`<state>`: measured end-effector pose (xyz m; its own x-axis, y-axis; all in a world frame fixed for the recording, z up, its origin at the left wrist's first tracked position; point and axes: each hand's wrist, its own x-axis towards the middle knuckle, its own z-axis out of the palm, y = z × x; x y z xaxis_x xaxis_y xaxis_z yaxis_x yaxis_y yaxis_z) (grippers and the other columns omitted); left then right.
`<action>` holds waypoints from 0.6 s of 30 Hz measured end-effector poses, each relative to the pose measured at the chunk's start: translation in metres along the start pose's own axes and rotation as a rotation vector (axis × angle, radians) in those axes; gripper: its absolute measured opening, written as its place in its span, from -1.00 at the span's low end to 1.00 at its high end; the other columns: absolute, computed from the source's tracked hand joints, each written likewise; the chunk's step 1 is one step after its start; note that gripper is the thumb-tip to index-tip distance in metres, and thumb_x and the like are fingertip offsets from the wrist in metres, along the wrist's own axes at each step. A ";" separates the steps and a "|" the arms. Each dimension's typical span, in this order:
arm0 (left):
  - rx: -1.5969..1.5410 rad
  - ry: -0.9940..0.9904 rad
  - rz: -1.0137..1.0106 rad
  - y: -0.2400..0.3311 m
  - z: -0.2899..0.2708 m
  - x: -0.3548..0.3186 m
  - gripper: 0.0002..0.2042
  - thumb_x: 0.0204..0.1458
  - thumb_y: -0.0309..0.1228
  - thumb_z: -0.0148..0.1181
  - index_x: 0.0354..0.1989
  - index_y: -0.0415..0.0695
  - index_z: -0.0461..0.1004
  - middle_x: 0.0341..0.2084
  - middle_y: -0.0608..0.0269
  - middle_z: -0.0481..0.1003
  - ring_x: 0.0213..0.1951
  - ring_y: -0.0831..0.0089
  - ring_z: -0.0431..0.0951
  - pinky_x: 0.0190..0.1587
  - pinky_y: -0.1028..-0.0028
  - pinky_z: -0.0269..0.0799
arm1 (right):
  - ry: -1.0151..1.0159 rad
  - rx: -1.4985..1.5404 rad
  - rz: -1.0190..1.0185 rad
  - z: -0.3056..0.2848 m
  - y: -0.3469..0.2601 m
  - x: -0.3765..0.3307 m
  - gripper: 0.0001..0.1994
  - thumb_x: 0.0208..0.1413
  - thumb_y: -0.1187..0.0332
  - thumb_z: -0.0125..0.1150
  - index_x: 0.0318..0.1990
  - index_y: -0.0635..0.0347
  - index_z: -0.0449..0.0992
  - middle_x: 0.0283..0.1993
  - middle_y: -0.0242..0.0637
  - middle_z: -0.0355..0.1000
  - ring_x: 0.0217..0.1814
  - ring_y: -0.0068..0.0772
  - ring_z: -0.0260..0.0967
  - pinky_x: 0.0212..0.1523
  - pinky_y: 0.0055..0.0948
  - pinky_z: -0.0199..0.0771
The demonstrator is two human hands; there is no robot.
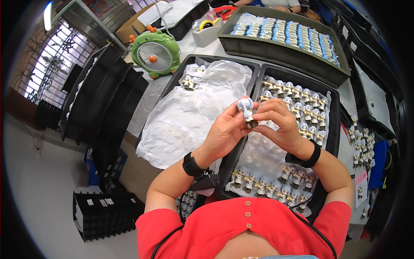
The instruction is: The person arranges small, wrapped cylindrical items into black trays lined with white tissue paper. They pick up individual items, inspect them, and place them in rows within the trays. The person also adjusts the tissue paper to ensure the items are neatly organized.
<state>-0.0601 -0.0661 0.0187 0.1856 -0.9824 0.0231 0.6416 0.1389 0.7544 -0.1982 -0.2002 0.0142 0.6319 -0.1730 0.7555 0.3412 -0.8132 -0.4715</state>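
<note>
Presently, white-haired figurine (246,108): raised over the adjoining edges of the left tray (225,58) and right tray (336,114).
Handling: probably light, stiff, slightly slick; fine parts may snap.
Best hold: likely torso or base.
Left hand (224,134): grip pinching figurine, palm turned partly up.
Right hand (282,127): fingertips at its lower right; cannot tell whether pinching.
Forearms: angled inward from near side.

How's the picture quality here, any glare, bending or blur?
Head view: the window and lamp glare white at left; the stacked black trays near the edge look tilted and stretched; corners fall to black. Head view again: the figurine in the fingers looks fairly sharp, smaller far-off details softer.
</note>
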 end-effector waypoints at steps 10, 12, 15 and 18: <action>1.428 0.347 0.118 0.096 -0.121 0.084 -0.71 -0.12 -0.53 0.22 -0.15 -0.27 0.47 -0.38 0.26 0.51 -0.37 0.54 0.51 -0.30 0.54 0.44 | 0.120 -0.094 0.094 -0.017 0.015 0.011 -0.87 -0.13 0.54 0.32 -0.38 0.18 0.54 -0.32 -0.31 0.45 -0.22 -0.28 0.39 -0.18 -0.40 0.37; 1.434 0.516 -0.153 0.108 -0.138 0.100 -0.66 -0.30 -0.40 0.30 -0.28 -0.29 0.54 -0.49 0.15 0.56 -0.40 0.42 0.56 -0.27 0.46 0.47 | 0.132 -0.113 0.115 -0.019 0.024 0.009 -0.88 -0.12 0.54 0.32 -0.38 0.19 0.54 -0.31 -0.30 0.45 -0.22 -0.28 0.39 -0.18 -0.40 0.37; 1.691 0.622 -0.193 0.102 -0.176 0.118 -0.65 -0.33 -0.37 0.32 -0.31 -0.27 0.56 -0.47 0.03 0.57 -0.35 0.23 0.59 -0.23 0.36 0.49 | 0.138 -0.097 0.141 -0.019 0.035 0.008 -0.89 -0.11 0.52 0.31 -0.38 0.19 0.54 -0.31 -0.28 0.46 -0.21 -0.28 0.39 -0.19 -0.39 0.37; 1.836 0.675 -0.324 0.097 -0.171 0.128 -0.63 -0.36 -0.33 0.35 -0.32 -0.26 0.57 -0.39 -0.08 0.56 -0.24 0.10 0.58 -0.17 0.26 0.48 | 0.144 -0.118 0.156 -0.022 0.039 0.007 -0.91 -0.10 0.51 0.30 -0.38 0.19 0.55 -0.31 -0.28 0.46 -0.21 -0.28 0.39 -0.19 -0.39 0.37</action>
<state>0.1530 -0.1567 -0.0169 0.7256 -0.6801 -0.1049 -0.6167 -0.7104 0.3392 -0.1955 -0.2456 0.0108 0.5617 -0.3721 0.7389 0.1580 -0.8284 -0.5373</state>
